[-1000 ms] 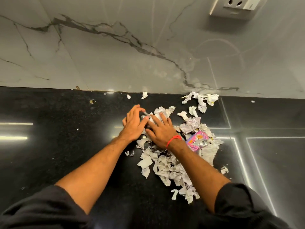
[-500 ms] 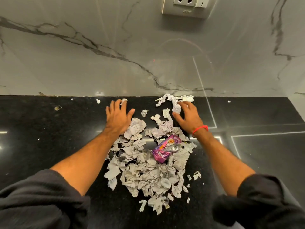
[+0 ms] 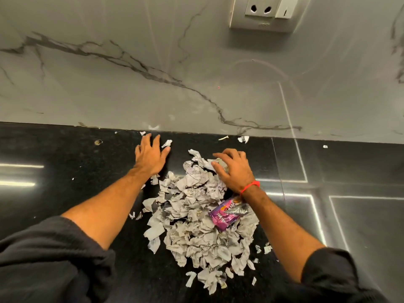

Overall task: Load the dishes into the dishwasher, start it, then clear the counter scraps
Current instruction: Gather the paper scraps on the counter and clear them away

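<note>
A grey marble wall (image 3: 131,88) was seen behind a black tabletop (image 3: 54,154), and a socket (image 3: 266,12) was fixed high on the wall. No dishes and no dishwasher were shown, so those steps could not be judged from this view; only the last step, the clearing of the scraps, was in hand.

Most of the paper scraps (image 3: 196,215) were gathered in one loose pile in the middle of the tabletop, between the two forearms. A purple wrapper (image 3: 223,217) was lying on the right side of the pile, just under the right wrist.

The left hand (image 3: 150,158) was laid flat on the tabletop at the far left of the pile, with its fingers straight and spread, holding nothing. The right hand (image 3: 234,169) was placed on the far end of the pile, its fingers bent over crumpled pieces; whether they were really gripped or only pressed could not be told.

Some small bits (image 3: 243,139) were left near the wall, one (image 3: 166,143) just beside the left fingers, and a few (image 3: 262,249) at the near right. It was judged that the gathering was nearly done, while nothing was yet removed from the tabletop.
</note>
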{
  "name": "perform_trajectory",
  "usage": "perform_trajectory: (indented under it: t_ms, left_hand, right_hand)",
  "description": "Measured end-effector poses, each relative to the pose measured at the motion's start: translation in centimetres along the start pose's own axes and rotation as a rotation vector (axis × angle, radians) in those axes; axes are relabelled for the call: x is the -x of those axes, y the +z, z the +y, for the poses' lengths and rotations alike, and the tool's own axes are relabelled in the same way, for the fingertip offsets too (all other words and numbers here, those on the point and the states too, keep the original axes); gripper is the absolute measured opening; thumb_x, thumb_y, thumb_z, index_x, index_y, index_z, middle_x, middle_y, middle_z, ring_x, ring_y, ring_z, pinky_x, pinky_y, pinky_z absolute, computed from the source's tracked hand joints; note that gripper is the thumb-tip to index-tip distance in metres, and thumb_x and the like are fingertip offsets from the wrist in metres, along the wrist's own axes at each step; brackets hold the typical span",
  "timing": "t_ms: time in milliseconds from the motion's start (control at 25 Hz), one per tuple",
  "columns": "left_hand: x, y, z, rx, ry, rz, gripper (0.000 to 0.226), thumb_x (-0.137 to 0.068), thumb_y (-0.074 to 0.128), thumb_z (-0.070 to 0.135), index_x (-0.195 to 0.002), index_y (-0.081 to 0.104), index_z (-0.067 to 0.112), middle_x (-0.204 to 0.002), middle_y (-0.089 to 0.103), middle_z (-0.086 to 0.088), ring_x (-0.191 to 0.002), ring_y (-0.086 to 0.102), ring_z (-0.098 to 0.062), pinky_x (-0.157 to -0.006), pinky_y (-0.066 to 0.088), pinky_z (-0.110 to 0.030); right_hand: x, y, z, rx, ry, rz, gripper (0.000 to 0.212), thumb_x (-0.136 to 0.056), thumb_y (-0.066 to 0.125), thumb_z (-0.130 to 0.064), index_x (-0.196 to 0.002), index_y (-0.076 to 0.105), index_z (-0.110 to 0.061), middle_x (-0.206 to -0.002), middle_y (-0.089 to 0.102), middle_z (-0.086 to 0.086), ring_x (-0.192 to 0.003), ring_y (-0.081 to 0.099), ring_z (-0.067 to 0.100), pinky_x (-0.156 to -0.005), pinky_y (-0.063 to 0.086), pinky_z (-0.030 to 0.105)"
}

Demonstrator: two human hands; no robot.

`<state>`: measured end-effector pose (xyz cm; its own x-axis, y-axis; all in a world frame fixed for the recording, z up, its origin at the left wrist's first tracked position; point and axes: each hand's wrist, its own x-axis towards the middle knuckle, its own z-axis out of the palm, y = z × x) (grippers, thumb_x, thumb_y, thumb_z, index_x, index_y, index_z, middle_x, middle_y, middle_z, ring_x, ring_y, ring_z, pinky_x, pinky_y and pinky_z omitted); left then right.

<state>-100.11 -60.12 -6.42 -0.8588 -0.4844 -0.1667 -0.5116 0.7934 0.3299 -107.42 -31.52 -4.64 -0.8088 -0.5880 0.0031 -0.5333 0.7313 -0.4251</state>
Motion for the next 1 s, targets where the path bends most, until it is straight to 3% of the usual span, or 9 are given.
perform_trajectory:
  t_ms: [80,200,320,400,480,560,680,800,1000]
  left_hand:
    - [0.0,0.1,1.1,0.003,0.062,-0.051,0.063,-0.105,0.039,0.047,-0.156,0.029,0.011,-0.165,0.014,-0.017,-0.154,0.010,-0.033,-0.125,0.011,-0.053]
    - [2.1,1.2,3.8,0.092,0.215,-0.078,0.056,-0.107,0.036,0.044,-0.153,0.038,0.012,-0.164,0.023,-0.012,-0.152,0.020,-0.030,-0.125,0.018,-0.050]
    - [2.7,0.7,2.9,0.151,0.211,0.141,0.047,-0.106,0.040,0.039,-0.146,0.048,0.014,-0.155,0.037,-0.010,-0.143,0.037,-0.028,-0.119,0.030,-0.049]
    - [1.5,-0.2,0.5,0.092,0.067,0.224,0.052,-0.105,0.044,0.037,-0.149,0.041,0.012,-0.160,0.027,-0.016,-0.150,0.025,-0.032,-0.121,0.026,-0.053]
    - [-0.3,-1.5,-2.1,0.062,-0.085,0.099,0.063,-0.106,0.039,0.042,-0.157,0.024,0.009,-0.167,0.008,-0.017,-0.155,0.004,-0.034,-0.123,0.015,-0.056]
    - [-1.1,-1.7,-3.1,0.028,-0.077,-0.074,0.069,-0.106,0.031,0.047,-0.160,0.010,0.010,-0.169,-0.004,-0.012,-0.156,-0.006,-0.028,-0.125,0.005,-0.055]
    - [-0.1,-0.2,-1.0,0.019,0.151,-0.135,0.067,-0.106,0.022,0.051,-0.161,0.006,0.016,-0.169,-0.003,-0.001,-0.155,-0.009,-0.022,-0.125,-0.003,-0.055]
    - [1.9,1.4,2.8,0.154,0.238,-0.148,0.063,-0.105,0.017,0.055,-0.161,0.014,0.025,-0.168,0.009,0.005,-0.155,-0.007,-0.020,-0.121,-0.014,-0.057]
    - [6.2,2.8,5.0,0.231,0.362,-0.197,0.062,-0.104,0.016,0.059,-0.159,0.024,0.030,-0.165,0.024,0.009,-0.155,0.002,-0.011,-0.118,-0.021,-0.055]
  right_hand:
    - [-1.3,-0.9,0.4,-0.063,0.029,0.013,0.050,-0.097,0.048,-0.051,-0.138,0.054,-0.024,-0.137,0.045,0.003,-0.127,0.037,0.023,-0.109,0.037,0.038]
    - [-4.4,-2.1,0.9,-0.049,0.067,-0.093,0.061,-0.099,0.047,-0.049,-0.149,0.040,-0.014,-0.152,0.031,0.010,-0.142,0.027,0.026,-0.120,0.025,0.040]
    - [-6.1,-1.5,0.4,0.075,0.021,-0.257,0.062,-0.101,0.037,-0.054,-0.150,0.037,-0.018,-0.155,0.029,0.007,-0.144,0.023,0.028,-0.121,0.018,0.045]
    - [-5.8,-0.9,0.8,0.110,-0.085,-0.206,0.053,-0.101,0.036,-0.052,-0.139,0.054,-0.019,-0.142,0.046,0.004,-0.135,0.037,0.026,-0.116,0.025,0.043]
    - [-5.5,-1.4,2.3,0.063,-0.053,0.006,0.046,-0.101,0.043,-0.046,-0.128,0.063,-0.016,-0.127,0.056,0.007,-0.124,0.045,0.026,-0.110,0.033,0.040]
    - [-5.5,-2.2,4.4,0.098,0.086,0.074,0.051,-0.100,0.046,-0.046,-0.136,0.056,-0.011,-0.133,0.049,0.011,-0.129,0.039,0.029,-0.114,0.030,0.042]
    - [-5.4,-2.3,5.5,0.054,0.218,-0.123,0.064,-0.100,0.038,-0.054,-0.150,0.037,-0.013,-0.153,0.028,0.011,-0.145,0.019,0.030,-0.122,0.013,0.045]
    - [-4.5,-1.0,3.7,-0.120,0.171,-0.183,0.062,-0.102,0.028,-0.056,-0.154,0.029,-0.022,-0.162,0.019,0.001,-0.152,-0.002,0.027,-0.122,-0.005,0.048]
    - [-0.5,0.2,0.0,-0.167,-0.106,-0.354,0.060,-0.103,0.025,-0.055,-0.155,0.026,-0.023,-0.161,0.026,0.001,-0.152,0.006,0.019,-0.124,0.002,0.040]
